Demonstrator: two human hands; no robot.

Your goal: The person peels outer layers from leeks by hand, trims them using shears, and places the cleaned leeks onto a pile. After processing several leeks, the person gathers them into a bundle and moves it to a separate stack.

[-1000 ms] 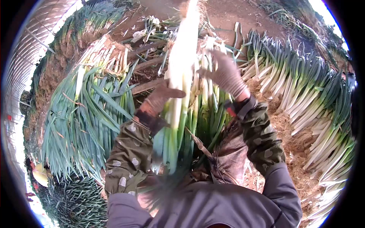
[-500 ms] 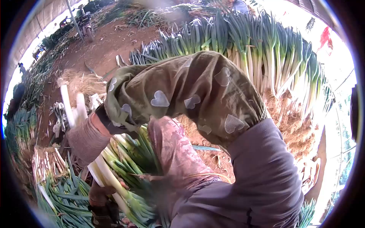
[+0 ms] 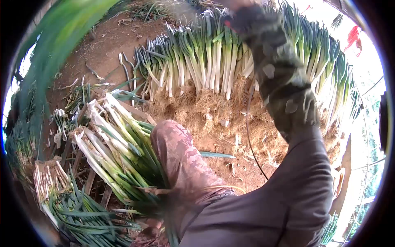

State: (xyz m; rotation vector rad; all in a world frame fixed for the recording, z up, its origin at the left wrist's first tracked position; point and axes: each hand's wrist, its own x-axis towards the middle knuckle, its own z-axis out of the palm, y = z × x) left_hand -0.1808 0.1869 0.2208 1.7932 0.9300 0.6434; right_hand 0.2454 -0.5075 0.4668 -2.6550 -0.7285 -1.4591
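Observation:
My right hand (image 3: 240, 5) is at the top edge, blurred and partly cut off, at the end of a camouflage sleeve (image 3: 284, 78). It is over the leafy tops of a long row of leeks (image 3: 214, 61), and its fingers cannot be made out. My left hand is out of view. Large blurred green leaves (image 3: 61, 45) sweep across the upper left, close to the camera; what holds them is hidden. A pile of leeks (image 3: 119, 144) with pale stems and green tops lies beside my knee (image 3: 177, 144).
Tangled roots (image 3: 197, 109) spread below the leek row. At the lower left lies another bundle of thinner leeks (image 3: 51, 177), near wooden slats (image 3: 90, 181). A dark cord (image 3: 250, 131) hangs beside my right arm. Brown soil (image 3: 107, 49) shows behind.
My right arm has swung from the leeks at the left up to the far row. My left hand and the leeks in it have left the lower left. Blurred leaves now cross the upper left.

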